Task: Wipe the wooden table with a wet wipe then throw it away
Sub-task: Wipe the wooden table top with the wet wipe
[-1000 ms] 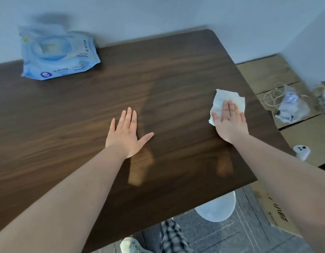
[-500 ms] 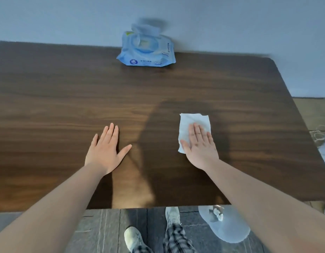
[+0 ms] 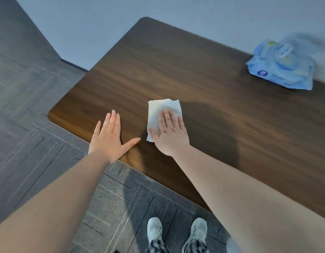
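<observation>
A white wet wipe (image 3: 159, 111) lies flat on the dark wooden table (image 3: 203, 73), near its front left part. My right hand (image 3: 170, 132) presses flat on the wipe's near half, fingers together and stretched out. My left hand (image 3: 110, 137) rests palm down on the bare wood just left of the wipe, close to the table's front edge, thumb spread toward the right hand. It holds nothing.
A blue pack of wet wipes (image 3: 282, 70) with its lid flipped up lies at the table's far right by the wall. The table's rounded left corner (image 3: 52, 115) borders grey patterned floor (image 3: 30, 106). My shoes (image 3: 176, 234) stand below the front edge.
My right hand has slid the wipe leftward across the table, from the right edge toward the left end. My left hand and my view shifted left with it.
</observation>
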The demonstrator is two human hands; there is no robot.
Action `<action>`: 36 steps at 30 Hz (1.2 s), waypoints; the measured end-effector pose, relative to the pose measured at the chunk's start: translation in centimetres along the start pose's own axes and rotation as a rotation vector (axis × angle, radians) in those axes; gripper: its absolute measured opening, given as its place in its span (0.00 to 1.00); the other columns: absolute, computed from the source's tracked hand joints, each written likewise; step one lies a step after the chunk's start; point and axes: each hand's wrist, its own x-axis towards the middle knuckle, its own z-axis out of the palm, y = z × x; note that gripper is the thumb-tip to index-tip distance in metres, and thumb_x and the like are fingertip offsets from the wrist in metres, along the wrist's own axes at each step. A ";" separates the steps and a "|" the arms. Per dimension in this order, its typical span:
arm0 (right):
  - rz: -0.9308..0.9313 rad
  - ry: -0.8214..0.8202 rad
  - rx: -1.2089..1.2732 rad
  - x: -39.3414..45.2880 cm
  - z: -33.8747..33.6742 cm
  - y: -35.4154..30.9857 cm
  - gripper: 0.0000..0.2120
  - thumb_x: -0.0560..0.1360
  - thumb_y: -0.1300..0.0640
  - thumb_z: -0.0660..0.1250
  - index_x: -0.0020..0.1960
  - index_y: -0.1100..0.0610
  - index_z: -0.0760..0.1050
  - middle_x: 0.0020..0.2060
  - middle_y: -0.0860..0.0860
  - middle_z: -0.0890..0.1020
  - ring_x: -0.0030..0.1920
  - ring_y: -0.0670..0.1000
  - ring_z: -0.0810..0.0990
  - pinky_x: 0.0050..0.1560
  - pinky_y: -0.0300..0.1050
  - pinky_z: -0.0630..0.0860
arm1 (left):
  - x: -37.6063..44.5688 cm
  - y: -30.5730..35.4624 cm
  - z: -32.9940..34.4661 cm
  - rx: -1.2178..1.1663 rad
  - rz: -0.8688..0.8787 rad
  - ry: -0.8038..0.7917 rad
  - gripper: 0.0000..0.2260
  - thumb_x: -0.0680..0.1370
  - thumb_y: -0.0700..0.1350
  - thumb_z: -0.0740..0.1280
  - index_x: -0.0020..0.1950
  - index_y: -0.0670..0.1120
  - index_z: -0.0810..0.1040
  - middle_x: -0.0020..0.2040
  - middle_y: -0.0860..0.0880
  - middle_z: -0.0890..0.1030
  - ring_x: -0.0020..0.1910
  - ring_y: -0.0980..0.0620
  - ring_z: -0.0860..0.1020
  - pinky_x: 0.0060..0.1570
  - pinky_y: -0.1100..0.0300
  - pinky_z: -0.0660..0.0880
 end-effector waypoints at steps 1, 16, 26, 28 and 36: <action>-0.023 0.010 -0.013 1.1 -0.1 -1.4 0.33 0.79 0.38 0.39 0.77 0.56 0.36 0.78 0.52 0.40 0.77 0.52 0.37 0.74 0.51 0.33 | 0.2 0.0 0.1 -0.018 -0.001 -0.002 0.49 0.67 0.76 0.38 0.77 0.43 0.39 0.79 0.46 0.40 0.77 0.49 0.40 0.75 0.48 0.43; -0.216 0.005 -0.068 12.5 -1.9 -10.9 0.31 0.80 0.40 0.40 0.77 0.54 0.38 0.78 0.51 0.41 0.77 0.52 0.38 0.75 0.53 0.36 | 0.5 -0.2 0.8 -0.119 -0.019 0.047 0.49 0.65 0.76 0.35 0.77 0.45 0.38 0.78 0.48 0.38 0.76 0.52 0.36 0.74 0.51 0.37; -0.047 -0.012 -0.045 4.2 -1.8 -1.3 0.33 0.79 0.38 0.39 0.77 0.54 0.35 0.77 0.50 0.38 0.77 0.49 0.37 0.75 0.49 0.36 | 0.3 -0.1 0.8 -0.074 -0.016 0.020 0.49 0.68 0.77 0.40 0.77 0.44 0.38 0.79 0.47 0.39 0.77 0.50 0.39 0.74 0.51 0.40; 0.040 -0.009 -0.036 0.9 -1.5 2.4 0.32 0.79 0.38 0.38 0.77 0.54 0.35 0.77 0.49 0.38 0.76 0.48 0.37 0.75 0.48 0.36 | 0.0 0.1 0.6 -0.058 0.003 0.018 0.47 0.70 0.76 0.40 0.77 0.43 0.40 0.79 0.46 0.41 0.77 0.49 0.41 0.75 0.50 0.43; 0.402 0.009 0.042 -11.9 -0.6 17.7 0.32 0.79 0.37 0.37 0.76 0.52 0.32 0.77 0.48 0.36 0.76 0.47 0.36 0.75 0.47 0.35 | -2.7 11.4 -1.0 -0.045 0.343 0.000 0.43 0.72 0.71 0.39 0.77 0.42 0.42 0.79 0.46 0.43 0.77 0.50 0.43 0.75 0.52 0.44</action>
